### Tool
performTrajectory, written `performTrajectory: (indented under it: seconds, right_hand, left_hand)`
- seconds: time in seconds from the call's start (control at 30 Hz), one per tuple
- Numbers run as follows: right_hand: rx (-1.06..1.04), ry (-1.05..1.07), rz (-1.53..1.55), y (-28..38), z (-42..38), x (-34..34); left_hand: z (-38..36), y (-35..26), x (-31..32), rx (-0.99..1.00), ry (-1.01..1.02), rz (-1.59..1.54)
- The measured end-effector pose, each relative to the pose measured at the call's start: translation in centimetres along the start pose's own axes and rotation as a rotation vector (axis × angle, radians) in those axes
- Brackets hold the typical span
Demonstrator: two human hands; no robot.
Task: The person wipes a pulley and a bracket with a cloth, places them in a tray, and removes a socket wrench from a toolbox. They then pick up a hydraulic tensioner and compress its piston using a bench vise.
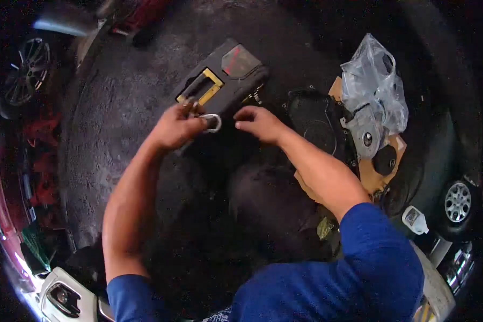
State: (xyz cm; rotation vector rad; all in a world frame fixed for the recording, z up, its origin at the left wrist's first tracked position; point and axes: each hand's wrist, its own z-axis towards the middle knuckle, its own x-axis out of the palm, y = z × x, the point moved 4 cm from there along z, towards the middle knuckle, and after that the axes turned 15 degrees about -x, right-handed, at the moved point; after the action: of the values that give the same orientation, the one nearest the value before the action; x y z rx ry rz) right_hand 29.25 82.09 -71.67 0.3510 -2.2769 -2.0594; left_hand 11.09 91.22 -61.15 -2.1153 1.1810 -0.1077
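My left hand (178, 126) is closed on a silvery metal ring (214, 123), which sticks out past the thumb. It is just in front of a dark toolbox (231, 88) with a yellow handle (212, 92) lying on the floor. To the right of the ring, apart from it, is my right hand (260, 124). Its thumb and forefinger are curved with a small gap between them, and I see nothing held there. The toolbox's lid has a greyish clear panel (240, 61) with a red mark.
On the right lie a dark cover-like part (308, 115), a clear plastic bag (373, 80), a grey metal part (366, 138) and brown cardboard (370, 174). A white bottle (415, 220) stands farther right. Vehicle wheels (458, 202) show at both sides, above the dark floor (118, 96).
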Motion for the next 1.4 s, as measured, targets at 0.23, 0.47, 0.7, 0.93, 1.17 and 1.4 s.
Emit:
performTrajectory:
  seconds: [0.23,0.47,0.7,0.93,1.17,1.4]
  right_hand:
    - [-0.021,-0.103,0.152,3.8,-0.3,0.0]
    - [-0.085,-0.071,0.039,3.4,-1.1,0.7]
    - [0.053,-0.135,0.562,3.5,-2.6,-0.1]
    - [0.264,-0.314,0.972,2.2,-4.0,1.0]
    - [0.23,-0.436,1.016,1.2,-3.6,1.2]
    - [0.271,-0.139,0.974,1.2,-4.3,2.4]
  left_hand:
    - [1.0,0.2,4.4,0.097,-0.014,0.167]
    - [-0.6,-0.2,5.3,0.064,0.021,0.491]
    - [0.0,1.5,6.3,0.196,0.153,0.121]
    - [0.1,3.6,8.3,-0.049,0.285,0.019]
    - [-0.1,2.5,9.1,-0.023,0.18,0.019]
    - [0.9,4.8,10.0,-0.072,0.014,0.238]
